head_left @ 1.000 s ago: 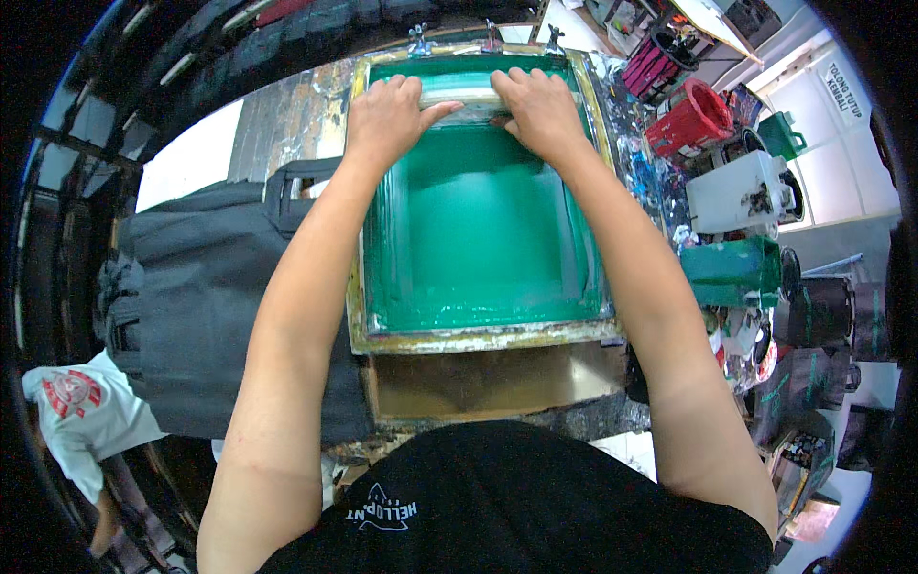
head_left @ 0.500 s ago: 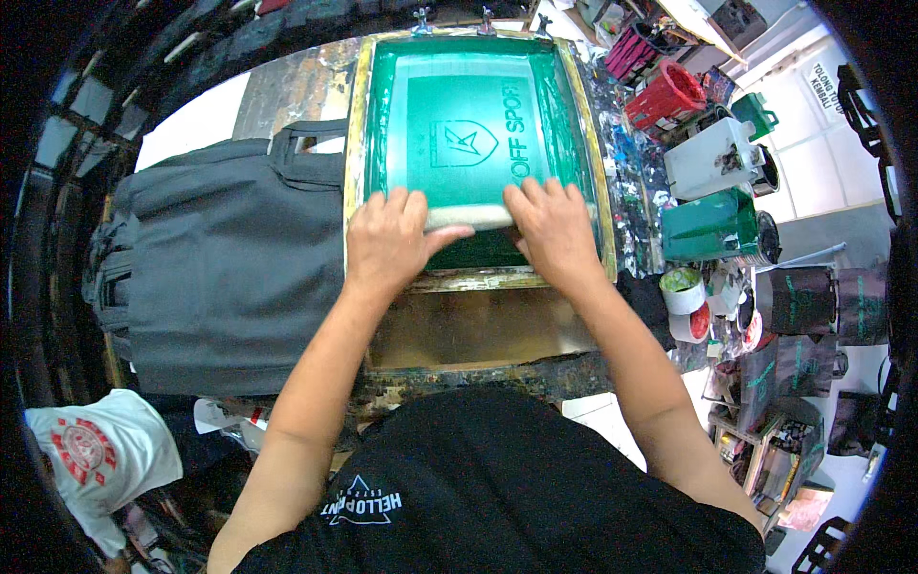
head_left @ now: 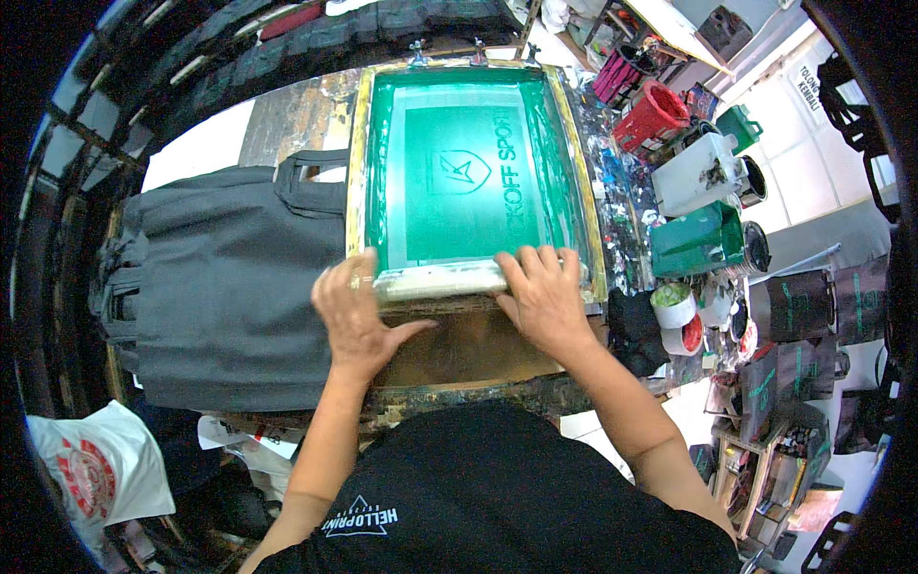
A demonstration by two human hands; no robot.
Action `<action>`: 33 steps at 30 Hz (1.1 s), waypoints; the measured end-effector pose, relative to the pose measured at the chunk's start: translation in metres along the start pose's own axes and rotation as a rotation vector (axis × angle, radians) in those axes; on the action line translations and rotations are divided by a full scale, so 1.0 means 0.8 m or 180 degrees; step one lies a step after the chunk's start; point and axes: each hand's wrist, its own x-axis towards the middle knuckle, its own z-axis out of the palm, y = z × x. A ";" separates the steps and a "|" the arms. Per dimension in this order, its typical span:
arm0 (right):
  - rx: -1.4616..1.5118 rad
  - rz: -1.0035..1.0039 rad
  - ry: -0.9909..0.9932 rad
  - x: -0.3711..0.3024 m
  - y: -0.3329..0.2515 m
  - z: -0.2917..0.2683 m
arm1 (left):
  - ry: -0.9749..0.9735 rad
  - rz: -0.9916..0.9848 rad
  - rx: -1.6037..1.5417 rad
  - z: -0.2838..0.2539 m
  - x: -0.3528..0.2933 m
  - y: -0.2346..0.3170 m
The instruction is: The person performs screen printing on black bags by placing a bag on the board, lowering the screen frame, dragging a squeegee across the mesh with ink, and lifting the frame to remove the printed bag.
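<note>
A wood-edged printing screen point(head_left: 459, 124) with green mesh, a shield emblem and lettering sits on the bench in front of me. Across its near end lies a pale squeegee point(head_left: 435, 278). My right hand point(head_left: 545, 301) grips the squeegee toward its right end, fingers over the top and thumb tucked below. At the near left corner of the screen is my left hand point(head_left: 354, 311), slightly blurred. Its fingertips are by the squeegee's left end and the frame edge, and its thumb sticks out, apart from the squeegee. Green ink coats the screen's inner borders.
Black fabric bags point(head_left: 229, 287) are stacked left of the screen. Clamps point(head_left: 478, 53) stand at its far edge. To the right are a red bucket point(head_left: 652, 115), a green container point(head_left: 696, 239) and tape rolls point(head_left: 672, 306). A printed white cloth point(head_left: 105, 469) hangs at lower left.
Both hands and the squeegee have come toward me to the screen's near end. My left hand has shifted left, loosening from the squeegee. The whole view has shifted slightly.
</note>
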 end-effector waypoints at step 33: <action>-0.0278 -0.0219 0.1561 0.226 0.041 -0.255 | -0.1405 0.0813 0.0174 0.041 0.021 -0.061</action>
